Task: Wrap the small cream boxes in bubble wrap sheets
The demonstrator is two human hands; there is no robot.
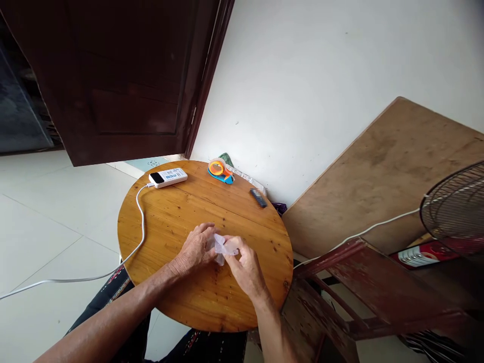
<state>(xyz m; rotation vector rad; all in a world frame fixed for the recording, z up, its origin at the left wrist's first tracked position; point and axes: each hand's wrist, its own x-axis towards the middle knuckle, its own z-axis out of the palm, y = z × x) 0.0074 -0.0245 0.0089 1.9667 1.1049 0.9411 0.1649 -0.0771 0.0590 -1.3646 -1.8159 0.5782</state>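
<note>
Between my two hands, over the round wooden table (181,282), is a small crumpled piece of translucent whitish film (220,245). My left hand (195,247) is closed around its left side, with the thumb low and the fingers curled behind. On the other side, my right hand (245,262) pinches the film's right part between thumb and fingers. Some of the film is hidden by the fingers, and its exact kind cannot be made out.
A white power bank (174,177) with a white cable (142,222) lies at the table's back left. Toward the back edge are a tape dispenser (221,171), a paper strip (244,174) and a blurred dark object (258,197). A wooden chair (363,287) and fan (457,212) stand right.
</note>
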